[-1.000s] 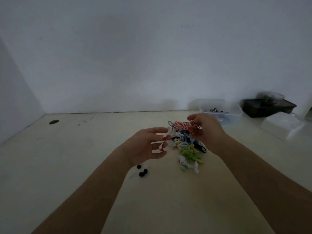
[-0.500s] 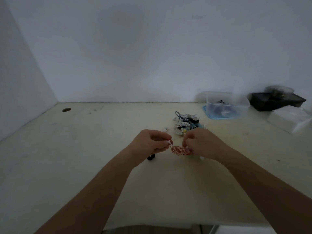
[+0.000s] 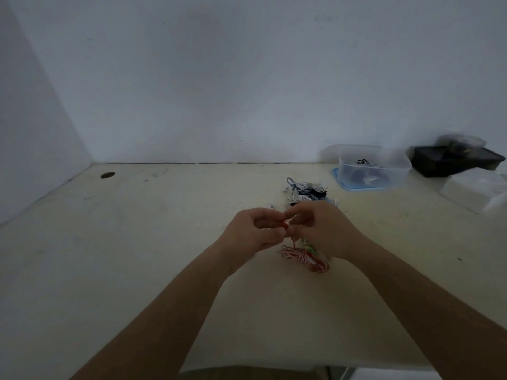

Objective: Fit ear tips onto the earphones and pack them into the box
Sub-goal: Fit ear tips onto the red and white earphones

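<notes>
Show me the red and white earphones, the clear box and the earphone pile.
red and white earphones (image 3: 304,258), head view, on the coiled cable
clear box (image 3: 395,175), head view, front wall
earphone pile (image 3: 305,192), head view, middle of the tangle

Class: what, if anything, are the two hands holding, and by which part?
The left hand and right hand both pinch the red-and-white earphones at the red earbud end. The coiled cable trails below, ungripped.

One view only: head cam, wide-angle, pitched forward and down over the counter (image 3: 137,242), facing the back wall (image 3: 247,91). Close range: left hand (image 3: 252,231) and right hand (image 3: 323,229) at frame centre.
</notes>
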Demonstrator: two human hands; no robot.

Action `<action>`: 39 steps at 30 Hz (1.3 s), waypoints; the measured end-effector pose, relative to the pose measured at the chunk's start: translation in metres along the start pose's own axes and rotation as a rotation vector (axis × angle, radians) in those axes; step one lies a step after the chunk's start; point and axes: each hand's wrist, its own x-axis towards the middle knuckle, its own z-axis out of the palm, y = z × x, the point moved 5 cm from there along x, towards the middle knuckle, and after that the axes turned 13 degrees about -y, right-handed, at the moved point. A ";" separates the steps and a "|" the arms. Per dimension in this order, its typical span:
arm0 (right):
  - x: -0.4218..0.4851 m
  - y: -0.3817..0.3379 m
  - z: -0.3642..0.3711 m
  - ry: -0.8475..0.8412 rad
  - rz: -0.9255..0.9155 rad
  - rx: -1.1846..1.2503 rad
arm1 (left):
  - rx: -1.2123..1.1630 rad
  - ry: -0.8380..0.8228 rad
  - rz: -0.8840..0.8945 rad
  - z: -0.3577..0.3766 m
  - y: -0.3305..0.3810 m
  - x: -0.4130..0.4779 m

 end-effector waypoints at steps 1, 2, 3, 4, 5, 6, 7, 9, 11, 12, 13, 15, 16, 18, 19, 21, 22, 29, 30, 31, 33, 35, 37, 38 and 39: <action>0.001 0.002 -0.001 0.013 0.005 0.005 | 0.007 -0.008 0.005 0.001 0.000 0.000; 0.001 0.004 -0.002 0.025 0.011 0.010 | 0.017 -0.018 0.007 0.002 0.000 0.000; 0.001 0.006 -0.003 0.034 0.015 0.016 | 0.023 -0.032 0.006 0.003 0.001 0.001; 0.001 0.007 -0.004 0.041 0.016 0.017 | 0.020 -0.047 0.001 0.004 0.001 0.001; 0.000 0.008 -0.005 0.045 0.014 0.014 | 0.009 -0.062 -0.004 0.005 0.001 0.001; 0.000 0.008 -0.007 0.046 0.008 0.010 | -0.002 -0.075 -0.007 0.006 0.001 0.001; 0.000 0.007 -0.007 0.043 -0.001 0.008 | -0.008 -0.086 -0.004 0.006 0.002 0.001; -0.001 0.006 -0.008 0.041 -0.011 -0.003 | 0.006 -0.094 0.006 0.005 0.005 0.001; 0.000 0.007 -0.009 0.048 -0.021 -0.002 | 0.049 -0.094 0.006 0.005 0.006 0.001; 0.001 0.009 -0.009 0.056 -0.026 0.016 | 0.088 -0.083 0.000 0.004 0.006 0.001; 0.002 0.011 -0.010 0.065 -0.026 0.046 | 0.133 -0.059 -0.011 0.003 0.006 0.001; 0.002 0.015 -0.012 0.073 -0.008 0.115 | 0.202 -0.001 -0.008 0.000 0.006 0.000; 0.002 0.016 -0.012 0.069 0.004 0.150 | 0.255 0.025 0.010 -0.002 0.006 0.000; 0.002 0.019 -0.012 0.059 0.018 0.244 | 0.442 0.069 0.032 -0.007 0.007 0.002; 0.002 0.019 -0.011 0.057 0.021 0.294 | 0.516 0.074 0.030 -0.009 0.007 0.003; 0.004 0.019 -0.010 0.064 0.028 0.335 | 0.563 0.081 0.030 -0.015 0.009 0.003; 0.006 0.020 -0.009 0.070 0.035 0.339 | 0.570 0.094 0.036 -0.019 0.011 0.002; 0.023 0.021 -0.002 0.079 0.056 0.568 | 0.830 0.244 0.021 -0.062 0.025 -0.002; 0.026 0.021 -0.001 0.077 0.052 0.551 | 0.892 0.224 -0.015 -0.065 0.024 -0.001; 0.028 0.021 -0.002 0.078 0.048 0.513 | 0.946 0.192 -0.055 -0.064 0.023 0.000; 0.033 0.020 0.000 0.069 0.039 0.461 | 1.033 0.135 -0.109 -0.064 0.021 0.003; 0.040 0.019 0.002 0.045 0.042 0.449 | 1.099 0.123 -0.120 -0.064 0.020 0.005; 0.045 0.017 0.004 0.004 0.057 0.418 | 1.150 0.130 -0.128 -0.065 0.020 0.006; 0.048 0.016 0.006 -0.025 0.065 0.400 | 1.171 0.122 -0.135 -0.066 0.020 0.006; 0.051 0.015 0.007 -0.053 0.075 0.384 | 1.186 0.107 -0.145 -0.066 0.020 0.007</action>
